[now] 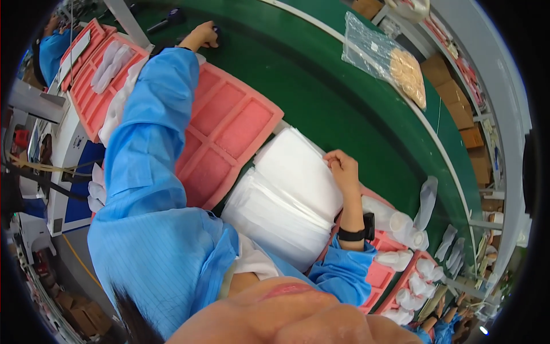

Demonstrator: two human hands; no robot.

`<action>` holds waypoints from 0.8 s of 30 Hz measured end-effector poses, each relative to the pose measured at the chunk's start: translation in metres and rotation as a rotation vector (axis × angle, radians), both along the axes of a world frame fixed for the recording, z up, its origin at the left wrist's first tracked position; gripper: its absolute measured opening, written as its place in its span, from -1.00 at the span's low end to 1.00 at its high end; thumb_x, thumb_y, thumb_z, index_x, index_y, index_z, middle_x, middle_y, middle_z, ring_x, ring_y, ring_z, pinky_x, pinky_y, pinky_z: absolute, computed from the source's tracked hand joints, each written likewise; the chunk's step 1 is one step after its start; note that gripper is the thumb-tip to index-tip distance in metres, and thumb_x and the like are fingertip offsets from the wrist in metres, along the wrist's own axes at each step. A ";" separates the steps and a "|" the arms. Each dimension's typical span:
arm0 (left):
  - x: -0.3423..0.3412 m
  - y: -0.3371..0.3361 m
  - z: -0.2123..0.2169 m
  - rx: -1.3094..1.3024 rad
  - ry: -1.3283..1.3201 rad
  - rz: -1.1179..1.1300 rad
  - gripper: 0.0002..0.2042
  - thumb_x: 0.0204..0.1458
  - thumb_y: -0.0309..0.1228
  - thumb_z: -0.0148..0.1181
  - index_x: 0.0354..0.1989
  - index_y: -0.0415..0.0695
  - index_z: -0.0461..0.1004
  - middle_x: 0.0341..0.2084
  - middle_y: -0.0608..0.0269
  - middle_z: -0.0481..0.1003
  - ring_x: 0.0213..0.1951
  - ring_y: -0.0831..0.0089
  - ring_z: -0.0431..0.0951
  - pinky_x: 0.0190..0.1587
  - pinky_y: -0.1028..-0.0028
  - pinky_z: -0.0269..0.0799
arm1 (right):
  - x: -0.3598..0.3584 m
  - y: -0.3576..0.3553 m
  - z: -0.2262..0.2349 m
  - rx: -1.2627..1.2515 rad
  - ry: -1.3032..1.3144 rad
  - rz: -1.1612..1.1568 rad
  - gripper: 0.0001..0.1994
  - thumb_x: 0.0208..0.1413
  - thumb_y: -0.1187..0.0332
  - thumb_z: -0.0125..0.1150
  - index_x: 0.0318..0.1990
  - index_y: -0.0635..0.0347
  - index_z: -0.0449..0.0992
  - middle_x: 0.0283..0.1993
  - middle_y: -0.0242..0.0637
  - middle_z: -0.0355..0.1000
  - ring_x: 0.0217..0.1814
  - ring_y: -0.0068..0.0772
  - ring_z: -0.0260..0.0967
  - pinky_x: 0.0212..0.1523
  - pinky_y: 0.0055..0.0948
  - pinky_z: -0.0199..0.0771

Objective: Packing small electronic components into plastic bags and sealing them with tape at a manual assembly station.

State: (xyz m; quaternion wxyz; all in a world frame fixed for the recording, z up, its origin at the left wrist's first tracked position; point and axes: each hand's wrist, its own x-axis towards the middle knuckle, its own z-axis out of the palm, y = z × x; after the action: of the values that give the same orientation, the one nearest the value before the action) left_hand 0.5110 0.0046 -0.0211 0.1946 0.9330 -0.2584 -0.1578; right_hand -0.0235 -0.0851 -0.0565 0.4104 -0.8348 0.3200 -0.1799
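Note:
My left hand [201, 36] reaches far across to the green belt, its fingers closed round a small dark object [216, 30] that they mostly cover. A stack of thin white packing sheets [298, 166] lies close in front of my body. At the right edge of this stack, my right hand [344, 169] has curled fingers, with the fingertips against the sheet's edge. Left of the stack sits a pink foam tray [240, 123] with bare compartments, partly under my left arm.
The green conveyor belt [321, 97] curves past. A dark handheld device [165, 20] lies on it at the far left. A clear bag with tan contents [408, 74] rests at its far edge. More pink trays [381, 274] hold white-wrapped items [421, 286] on the right.

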 end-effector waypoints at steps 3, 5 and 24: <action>-0.057 -0.020 0.011 -0.160 0.258 -0.345 -0.28 -0.34 -0.52 0.40 0.13 -0.07 0.25 -0.11 0.06 0.42 -0.20 0.20 0.52 -0.26 0.40 0.54 | 0.004 -0.002 -0.001 -0.008 -0.077 -0.013 -0.84 -0.06 0.58 0.04 -0.31 0.24 0.52 -0.54 -0.30 0.42 -0.55 -0.50 0.34 -0.48 -0.55 0.34; -0.134 -0.032 0.030 -0.333 0.340 -0.642 -0.32 -0.34 -0.54 0.40 0.08 -0.12 0.28 -0.16 0.09 0.44 -0.15 0.22 0.49 -0.17 0.44 0.49 | 0.002 -0.002 0.008 -0.046 -0.182 -0.047 -0.73 -0.09 0.59 0.14 -0.16 0.24 0.46 -0.33 -0.31 0.41 -0.49 -0.54 0.32 -0.46 -0.61 0.34; -0.449 0.016 0.012 -0.794 0.174 -0.826 -0.72 -0.16 -0.54 0.20 -0.26 -0.20 0.29 -0.14 0.00 0.24 -0.25 0.11 0.46 -0.28 0.22 0.42 | -0.026 -0.024 0.054 -0.158 -0.055 -0.264 -0.46 -0.42 0.33 0.46 -0.16 0.29 0.41 -0.26 -0.11 0.48 -0.21 -0.20 0.46 -0.16 -0.40 0.43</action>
State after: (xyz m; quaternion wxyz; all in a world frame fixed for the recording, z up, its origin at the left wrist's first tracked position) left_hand 0.0620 0.0209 -0.0095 0.4725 0.5939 -0.6235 -0.1877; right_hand -0.0492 -0.1086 -0.0027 0.3249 -0.8099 0.4004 -0.2797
